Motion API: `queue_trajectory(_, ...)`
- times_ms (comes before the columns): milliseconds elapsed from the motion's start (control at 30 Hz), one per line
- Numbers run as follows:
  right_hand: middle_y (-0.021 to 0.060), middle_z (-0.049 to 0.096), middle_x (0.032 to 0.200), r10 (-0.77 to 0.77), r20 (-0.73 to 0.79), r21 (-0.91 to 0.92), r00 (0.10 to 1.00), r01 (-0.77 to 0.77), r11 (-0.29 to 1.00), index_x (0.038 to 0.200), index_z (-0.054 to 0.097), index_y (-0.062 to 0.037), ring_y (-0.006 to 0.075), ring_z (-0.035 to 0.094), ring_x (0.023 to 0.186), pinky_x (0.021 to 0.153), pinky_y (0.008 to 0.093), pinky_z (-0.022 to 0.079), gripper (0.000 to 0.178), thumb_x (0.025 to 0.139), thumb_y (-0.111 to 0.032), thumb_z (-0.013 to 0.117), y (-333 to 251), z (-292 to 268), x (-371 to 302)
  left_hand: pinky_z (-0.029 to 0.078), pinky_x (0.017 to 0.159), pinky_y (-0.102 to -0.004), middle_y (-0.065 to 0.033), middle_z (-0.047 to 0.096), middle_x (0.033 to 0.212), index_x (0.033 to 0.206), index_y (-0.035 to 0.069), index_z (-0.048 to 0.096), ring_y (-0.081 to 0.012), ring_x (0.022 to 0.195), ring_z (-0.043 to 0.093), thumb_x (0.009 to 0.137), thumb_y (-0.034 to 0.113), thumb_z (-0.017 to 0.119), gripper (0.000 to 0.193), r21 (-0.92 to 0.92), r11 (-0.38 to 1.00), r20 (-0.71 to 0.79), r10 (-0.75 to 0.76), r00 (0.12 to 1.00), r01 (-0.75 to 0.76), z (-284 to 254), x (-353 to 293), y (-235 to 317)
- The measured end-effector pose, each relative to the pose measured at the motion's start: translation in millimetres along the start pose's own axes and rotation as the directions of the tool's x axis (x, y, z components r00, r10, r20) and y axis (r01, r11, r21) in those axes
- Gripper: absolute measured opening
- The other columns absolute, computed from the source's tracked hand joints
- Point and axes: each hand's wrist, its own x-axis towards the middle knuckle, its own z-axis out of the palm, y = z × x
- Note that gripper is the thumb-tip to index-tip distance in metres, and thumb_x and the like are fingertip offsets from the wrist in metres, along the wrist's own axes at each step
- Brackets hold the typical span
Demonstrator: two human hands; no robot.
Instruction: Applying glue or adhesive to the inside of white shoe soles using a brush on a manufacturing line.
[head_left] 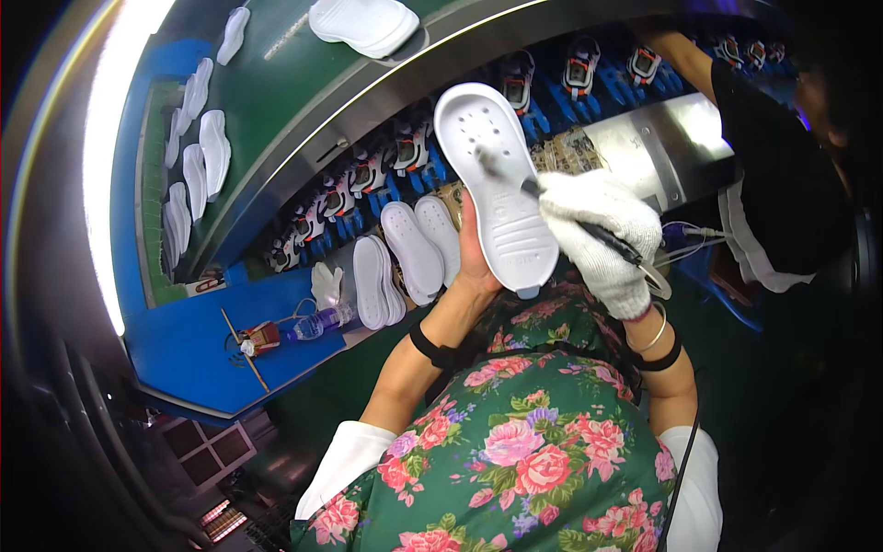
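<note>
A white shoe sole [504, 225] is held up in front of me, its holed and ribbed side facing up. My bare left hand [475, 250] grips it from below along its left edge, with most of the fingers hidden behind it. My right hand [602, 230], in a white knit glove, is closed around a dark-handled brush [531, 188]. The blurred bristles lie over the sole's middle, below the small holes. A pale tube runs from the handle past my right wrist. Left of my left hand, more white soles [411, 250] lean in a row.
Shoe uppers on blue holders [581, 75] line the far side. A green belt [262, 110] carries white soles at upper left. A blue table [184, 345] holds a plastic bottle [315, 325] and a stick. At right, another person in black [768, 166] reaches in beside a metal plate [635, 147].
</note>
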Motion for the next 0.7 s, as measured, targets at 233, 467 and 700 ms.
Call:
queue_trajectory(233,0.0157,0.075,0.101,-0.099,0.108,0.060,0.989,0.093,0.994,0.098,0.076,-0.0031,0.0291,0.070,0.087,0.082,0.0368,0.055,0.022,0.078,0.002,0.074,-7,10,-9,0.048,0.108,-0.0514,-0.0226,0.049,0.147,0.154,0.008,0.032,-0.0382,0.130,0.055,0.088,0.084,0.037,0.101,0.063,0.994,0.164,0.078,0.983,-0.089,19,14,4)
queue_trajectory(467,0.0150,0.075,0.102,-0.194,0.157,-0.075,0.968,0.207,0.975,0.101,0.076,-0.0059,0.0311,0.071,0.091,0.083,0.0382,0.055,0.027,0.075,-0.001,0.076,-5,7,-17,0.053,0.099,-0.0573,-0.0214,0.052,0.142,0.151,0.006,0.036,-0.0395,0.120,0.060,0.086,0.086,0.039,0.104,-0.007,0.996,0.074,0.090,0.993,-0.090,29,24,4)
queue_trajectory(700,0.0095,0.076,0.099,-0.022,0.032,0.036,0.999,0.021,0.999,0.102,0.077,-0.0060,0.0257,0.072,0.088,0.077,0.0338,0.057,0.021,0.081,-0.002,0.077,8,-6,-26,0.055,0.094,-0.0556,-0.0257,0.060,0.129,0.149,0.001,0.038,-0.0417,0.104,0.066,0.079,0.092,0.042,0.115,-0.113,0.983,0.032,0.146,0.989,-0.142,41,31,0)
